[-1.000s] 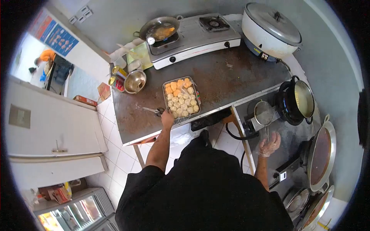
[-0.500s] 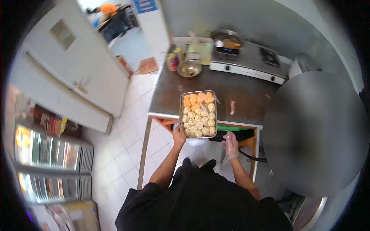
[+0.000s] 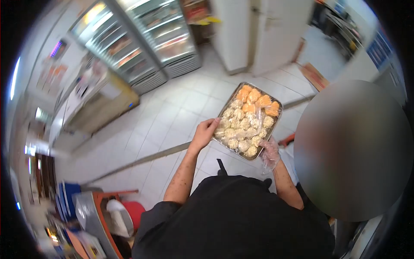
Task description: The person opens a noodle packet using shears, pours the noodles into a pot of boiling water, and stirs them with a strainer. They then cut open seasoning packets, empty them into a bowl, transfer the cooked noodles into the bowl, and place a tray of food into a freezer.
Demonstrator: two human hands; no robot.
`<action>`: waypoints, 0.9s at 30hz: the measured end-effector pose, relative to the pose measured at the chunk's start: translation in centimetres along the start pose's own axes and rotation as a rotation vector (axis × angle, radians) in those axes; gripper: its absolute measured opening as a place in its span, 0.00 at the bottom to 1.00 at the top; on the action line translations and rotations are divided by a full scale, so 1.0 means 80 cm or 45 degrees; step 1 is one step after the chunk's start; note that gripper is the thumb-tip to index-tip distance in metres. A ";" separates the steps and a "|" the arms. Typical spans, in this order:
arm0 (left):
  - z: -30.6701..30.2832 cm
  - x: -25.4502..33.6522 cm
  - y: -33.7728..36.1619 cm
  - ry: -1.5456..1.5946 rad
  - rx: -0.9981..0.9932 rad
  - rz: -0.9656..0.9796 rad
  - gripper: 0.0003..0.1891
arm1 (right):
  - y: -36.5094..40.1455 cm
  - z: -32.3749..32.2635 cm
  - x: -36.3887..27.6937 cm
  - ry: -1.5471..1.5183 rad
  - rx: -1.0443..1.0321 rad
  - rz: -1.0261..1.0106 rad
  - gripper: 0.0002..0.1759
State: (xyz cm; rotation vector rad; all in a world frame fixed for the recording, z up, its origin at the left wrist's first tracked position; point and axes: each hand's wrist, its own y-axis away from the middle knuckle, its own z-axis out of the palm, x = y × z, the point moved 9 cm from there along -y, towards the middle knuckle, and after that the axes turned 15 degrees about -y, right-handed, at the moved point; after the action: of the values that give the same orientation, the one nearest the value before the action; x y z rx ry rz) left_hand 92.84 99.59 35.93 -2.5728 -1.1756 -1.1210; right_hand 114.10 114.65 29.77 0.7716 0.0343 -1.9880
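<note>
A shallow metal tray is held tilted in front of my body, over the floor. Rough pale balls of food fill most of it, and orange ones lie at its far end. Clear plastic film rests over part of the food. My left hand, bare, grips the tray's left edge with the thumb on top. My right hand, in a clear plastic glove, holds the lower right corner; some of its fingers are hidden beneath the tray.
Two glass-door fridges stand ahead on the left, beside a yellowish cabinet. A white door is at the back. A red bucket sits in an orange-framed stand at lower left. A blurred grey disc covers the right side.
My body has turned left, away from the counter and stove, carrying the tray along. My right hand, apart from the tray before, now grips its corner.
</note>
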 end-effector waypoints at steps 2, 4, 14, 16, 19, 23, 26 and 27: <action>-0.113 -0.034 0.031 0.376 0.685 0.155 0.18 | -0.037 0.068 0.043 -0.021 -0.031 0.159 0.30; -0.210 -0.039 0.085 -0.072 1.066 0.185 0.19 | -0.076 0.159 0.082 -0.067 -0.162 0.194 0.33; -0.343 -0.153 0.020 -0.979 0.947 -0.360 0.09 | -0.299 0.367 0.325 0.293 -0.522 0.283 0.37; -0.377 -0.187 0.016 -0.950 1.019 -0.356 0.07 | -0.328 0.407 0.368 0.321 -0.595 0.319 0.39; -0.443 -0.234 0.014 -0.794 1.163 -0.234 0.06 | -0.386 0.485 0.447 0.403 -0.756 0.408 0.40; -0.488 -0.313 0.029 -0.649 1.135 -0.215 0.07 | -0.432 0.580 0.561 0.416 -0.813 0.658 0.40; -0.505 -0.379 0.044 -0.650 1.149 -0.368 0.06 | -0.459 0.648 0.667 0.368 -0.927 0.782 0.40; -0.511 -0.404 0.046 -0.685 1.114 -0.438 0.07 | -0.465 0.669 0.704 0.318 -0.944 0.845 0.39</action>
State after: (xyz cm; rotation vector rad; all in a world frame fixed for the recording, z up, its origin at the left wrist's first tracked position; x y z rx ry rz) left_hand 57.57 62.08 44.95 -2.0146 -1.7422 0.1462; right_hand 38.80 72.89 32.10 0.4446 0.5571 -1.1079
